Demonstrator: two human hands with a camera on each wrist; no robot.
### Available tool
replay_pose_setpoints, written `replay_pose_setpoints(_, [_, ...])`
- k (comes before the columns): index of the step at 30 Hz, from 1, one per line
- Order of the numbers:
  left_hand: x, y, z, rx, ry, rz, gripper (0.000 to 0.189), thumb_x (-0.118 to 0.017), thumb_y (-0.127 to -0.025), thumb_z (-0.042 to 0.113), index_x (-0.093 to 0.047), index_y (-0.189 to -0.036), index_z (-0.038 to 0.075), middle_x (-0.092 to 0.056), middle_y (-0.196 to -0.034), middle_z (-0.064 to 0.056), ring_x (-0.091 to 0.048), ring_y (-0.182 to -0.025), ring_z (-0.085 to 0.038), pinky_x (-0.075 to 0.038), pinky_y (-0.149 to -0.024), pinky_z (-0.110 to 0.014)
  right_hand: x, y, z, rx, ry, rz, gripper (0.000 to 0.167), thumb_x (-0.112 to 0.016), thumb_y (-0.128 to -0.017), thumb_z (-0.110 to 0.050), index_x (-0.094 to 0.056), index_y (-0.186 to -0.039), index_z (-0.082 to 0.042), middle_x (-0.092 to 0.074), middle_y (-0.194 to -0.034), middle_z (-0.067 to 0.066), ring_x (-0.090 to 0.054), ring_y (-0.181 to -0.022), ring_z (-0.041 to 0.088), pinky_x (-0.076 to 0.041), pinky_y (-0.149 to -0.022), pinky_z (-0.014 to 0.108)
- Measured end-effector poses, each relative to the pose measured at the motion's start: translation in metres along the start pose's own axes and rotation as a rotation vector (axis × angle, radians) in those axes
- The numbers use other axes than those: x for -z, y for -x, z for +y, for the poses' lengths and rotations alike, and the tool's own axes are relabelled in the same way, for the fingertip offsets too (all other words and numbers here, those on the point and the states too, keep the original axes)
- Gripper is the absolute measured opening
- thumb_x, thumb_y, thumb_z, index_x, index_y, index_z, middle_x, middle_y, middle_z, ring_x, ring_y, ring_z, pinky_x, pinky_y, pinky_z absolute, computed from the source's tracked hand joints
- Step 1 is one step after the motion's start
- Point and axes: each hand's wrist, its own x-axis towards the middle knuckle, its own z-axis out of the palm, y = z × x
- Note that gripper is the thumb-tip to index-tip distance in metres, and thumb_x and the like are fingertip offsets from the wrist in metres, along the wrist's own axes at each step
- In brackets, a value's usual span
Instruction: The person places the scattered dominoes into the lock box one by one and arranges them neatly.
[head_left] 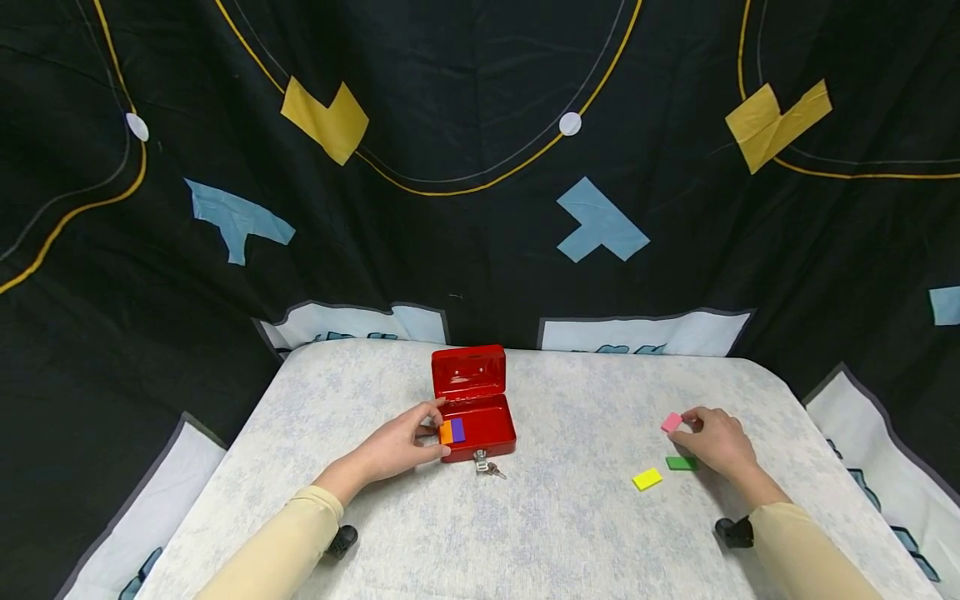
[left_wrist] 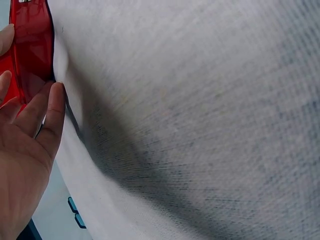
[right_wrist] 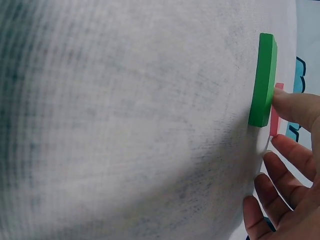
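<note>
we logged: one right hand [head_left: 717,442], which pinched the pink block [head_left: 671,422] just beyond the green block [head_left: 681,463]; one left hand [head_left: 397,444], which gripped the open red box [head_left: 502,448] by its left side. we judged this a pick-up; the next move called for lifting toward the box.

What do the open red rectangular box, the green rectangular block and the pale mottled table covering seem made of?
Red rectangular box: probably painted metal, glossy; its walls show bright reflections.
Green rectangular block: matte, possibly painted wood or plastic; its faces look evenly dull.
Pale mottled table covering: likely woven fabric, matte; fine crossing lines show.
</note>
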Motion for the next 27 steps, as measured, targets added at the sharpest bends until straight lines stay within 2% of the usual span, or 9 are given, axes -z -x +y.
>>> replay_pose_setpoints(11, [-0.001,-0.0001,-0.0036,-0.003,0.009,0.005,0.038,-0.081,-0.089,0.032,-0.054,-0.111,0.016,-0.034,-0.164,-0.003,-0.062,-0.123,-0.024,-0.056,-0.092,-0.034,-0.0028,-0.0013,0.0027,-0.015,-0.019,-0.019,0.057,-0.071,-0.092,-0.032,-0.057,-0.133,0.006,-0.058,-0.112,0.025,-0.047,-0.102,0.041,-0.045,-0.081,0.055])
replay_pose_setpoints(21, [-0.0001,0.0008,-0.0033,-0.013,0.006,0.009,0.04,-0.081,-0.089,0.036,-0.055,-0.111,0.015,-0.033,-0.165,-0.002,-0.062,-0.123,-0.024,-0.053,-0.099,-0.039,-0.0002,-0.0041,0.0059,-0.014,-0.058,-0.032,0.06,-0.073,-0.092,-0.035,-0.056,-0.135,0.004,-0.057,-0.116,0.028,-0.048,-0.102,0.041,-0.047,-0.083,0.056])
replay_pose_setpoints(27, [0.0003,0.0002,-0.0029,0.002,-0.006,0.008,0.04,-0.081,-0.089,0.037,-0.055,-0.111,0.017,-0.034,-0.164,0.001,-0.062,-0.124,-0.023,-0.052,-0.1,-0.038,-0.0013,-0.0052,0.0083,-0.006,-0.052,-0.023,0.059,-0.073,-0.092,-0.035,-0.058,-0.133,0.005,-0.059,-0.116,0.028,-0.048,-0.102,0.041,-0.046,-0.084,0.057])
